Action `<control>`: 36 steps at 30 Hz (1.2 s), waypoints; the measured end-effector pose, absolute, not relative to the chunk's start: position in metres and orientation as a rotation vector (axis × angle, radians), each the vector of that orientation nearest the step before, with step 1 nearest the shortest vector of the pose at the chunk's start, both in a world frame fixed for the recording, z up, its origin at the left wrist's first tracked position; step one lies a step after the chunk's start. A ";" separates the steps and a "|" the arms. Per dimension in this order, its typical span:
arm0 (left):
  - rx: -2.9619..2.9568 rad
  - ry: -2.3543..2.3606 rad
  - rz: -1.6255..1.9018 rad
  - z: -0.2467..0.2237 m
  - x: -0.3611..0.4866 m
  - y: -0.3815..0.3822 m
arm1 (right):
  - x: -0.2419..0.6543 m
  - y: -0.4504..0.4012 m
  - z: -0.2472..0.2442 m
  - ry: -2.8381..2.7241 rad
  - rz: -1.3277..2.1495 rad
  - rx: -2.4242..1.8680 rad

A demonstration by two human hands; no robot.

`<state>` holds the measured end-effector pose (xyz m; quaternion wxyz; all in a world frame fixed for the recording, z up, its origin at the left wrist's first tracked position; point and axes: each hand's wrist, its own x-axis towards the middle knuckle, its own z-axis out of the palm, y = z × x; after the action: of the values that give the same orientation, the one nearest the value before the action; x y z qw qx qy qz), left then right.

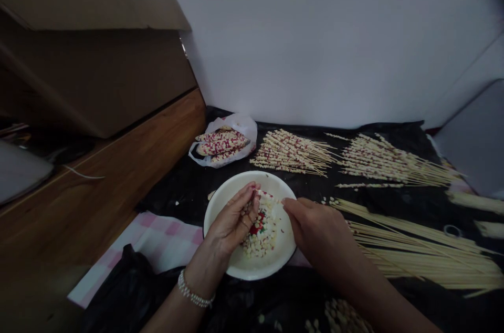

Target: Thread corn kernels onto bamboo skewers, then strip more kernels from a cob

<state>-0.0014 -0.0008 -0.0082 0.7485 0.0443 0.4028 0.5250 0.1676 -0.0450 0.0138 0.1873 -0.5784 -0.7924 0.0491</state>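
Observation:
A white enamel bowl point(226, 191) sits in the middle, with loose pale and dark red corn kernels point(260, 243) on its bottom and a red and green pattern showing. My left hand point(232, 220) is cupped over the bowl's left side, fingers curled together, with kernels partly visible in it. Over the right rim, my right hand point(315, 222) pinches the end of a thin skewer threaded with kernels point(270, 196). This kernel skewer reaches left to my left fingertips; the skewer itself is mostly hidden.
Behind the bowl lies a plastic bag point(248, 128) of speckled corn cobs point(222, 144). Two piles of kernel-threaded skewers point(291, 152) are farther right. Bare skewers point(425, 254) lie on the right over black sheeting point(169, 186). A cardboard box point(98, 70) stands left.

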 end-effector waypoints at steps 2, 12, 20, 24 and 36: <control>0.094 0.880 1.149 -0.009 -0.002 -0.001 | 0.168 -0.045 0.013 -2.229 0.136 -1.604; 0.043 0.927 1.159 -0.004 0.000 -0.001 | 0.167 -0.045 0.011 -2.238 0.100 -1.599; 0.089 0.970 1.180 -0.002 0.001 -0.003 | 0.165 -0.047 0.012 -2.240 0.114 -1.629; 0.125 0.969 1.179 -0.005 0.000 -0.003 | 0.163 -0.048 0.014 -2.251 0.153 -1.629; 0.063 0.864 1.095 -0.004 0.001 0.000 | 0.161 -0.049 0.010 -2.222 0.112 -1.602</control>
<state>0.0007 0.0000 -0.0043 0.7661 0.0291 0.3977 0.5040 0.1609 -0.0491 0.0101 0.1987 -0.5727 -0.7943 0.0400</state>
